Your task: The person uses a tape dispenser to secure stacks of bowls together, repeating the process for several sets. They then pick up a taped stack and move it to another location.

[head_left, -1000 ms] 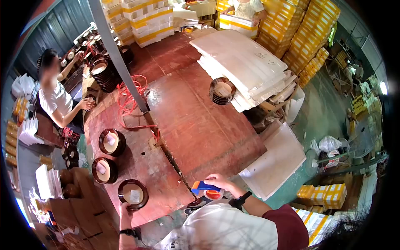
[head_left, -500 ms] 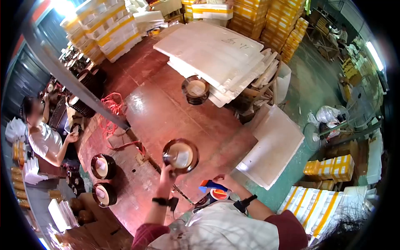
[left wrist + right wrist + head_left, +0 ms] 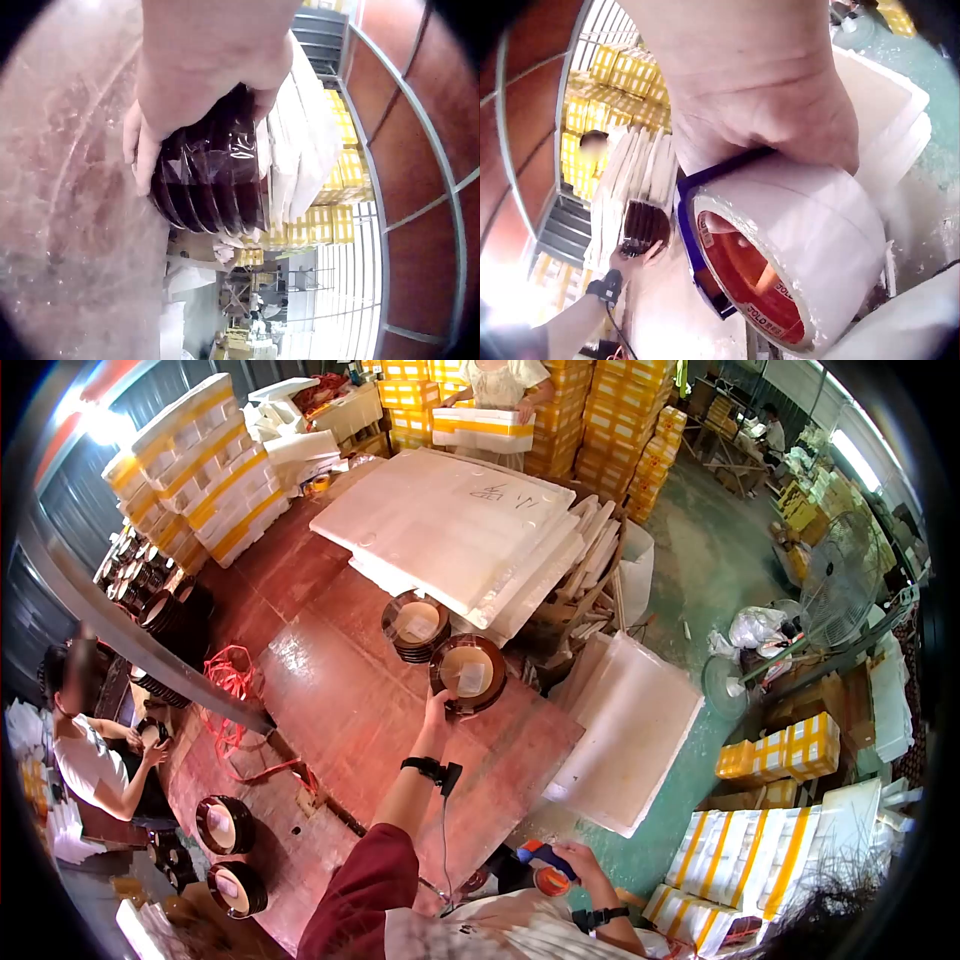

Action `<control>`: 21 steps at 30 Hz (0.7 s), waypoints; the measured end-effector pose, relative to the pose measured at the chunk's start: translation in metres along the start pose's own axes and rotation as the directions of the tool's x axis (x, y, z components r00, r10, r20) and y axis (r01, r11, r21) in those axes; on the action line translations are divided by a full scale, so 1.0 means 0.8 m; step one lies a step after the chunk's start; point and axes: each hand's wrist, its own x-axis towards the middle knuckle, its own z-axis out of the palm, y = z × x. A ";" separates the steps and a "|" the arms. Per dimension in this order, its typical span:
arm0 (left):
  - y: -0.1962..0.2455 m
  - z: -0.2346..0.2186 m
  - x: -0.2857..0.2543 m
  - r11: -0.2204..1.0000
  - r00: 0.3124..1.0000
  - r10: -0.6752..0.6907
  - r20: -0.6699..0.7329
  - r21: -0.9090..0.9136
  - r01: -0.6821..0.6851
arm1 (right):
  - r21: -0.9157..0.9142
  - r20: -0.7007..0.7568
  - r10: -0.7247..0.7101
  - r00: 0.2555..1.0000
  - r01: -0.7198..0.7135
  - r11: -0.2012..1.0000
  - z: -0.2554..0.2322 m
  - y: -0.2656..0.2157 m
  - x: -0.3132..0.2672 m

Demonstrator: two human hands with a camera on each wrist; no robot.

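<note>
Out over the far right part of the red table, my left hand [image 3: 437, 708] grips a stack of dark brown bowls [image 3: 468, 672] from its near side. The stack has a pale inside with a whitish label, and shiny clear wrap shows on its side in the left wrist view, where the bowls [image 3: 214, 180] lie under my palm and fingers. A similar stack of bowls [image 3: 415, 622] stands right beside it. Low in front of my body, my right hand [image 3: 580, 860] holds a blue tape dispenser [image 3: 545, 857] with a wide tape roll [image 3: 802, 232] on a red hub.
White foam sheets [image 3: 440, 525] lie piled behind the bowls, with more foam boards [image 3: 630, 730] at right. Two bowl stacks [image 3: 225, 825] stand near left. A metal post [image 3: 140, 630] and red cord [image 3: 230, 680] are at left. A seated person [image 3: 85, 750] works there.
My left hand has carried the bowl stack from the table's near left across to the far right, beside the other stack. My right hand still holds the tape dispenser near my body. The view has shifted.
</note>
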 end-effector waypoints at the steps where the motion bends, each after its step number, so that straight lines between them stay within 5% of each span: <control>1: -0.002 0.002 0.004 1.000 1.000 0.014 -0.007 0.009 -0.014 | 0.036 -0.017 0.016 1.000 -0.015 0.999 -0.002 0.002 0.001; 8: 0.004 0.034 0.016 0.998 0.983 0.046 -0.179 0.039 -0.040 | 0.164 0.030 0.056 0.998 -0.061 0.985 0.006 -0.015 -0.023; 14: -0.019 -0.007 0.073 0.999 0.998 -0.015 -0.059 -0.040 0.012 | 0.052 0.021 0.017 1.000 -0.018 0.998 0.018 0.000 -0.001; 21: -0.013 0.004 0.066 0.997 0.991 -0.069 -0.117 -0.031 0.065 | -0.009 0.041 0.010 0.999 -0.010 1.000 0.012 0.013 0.008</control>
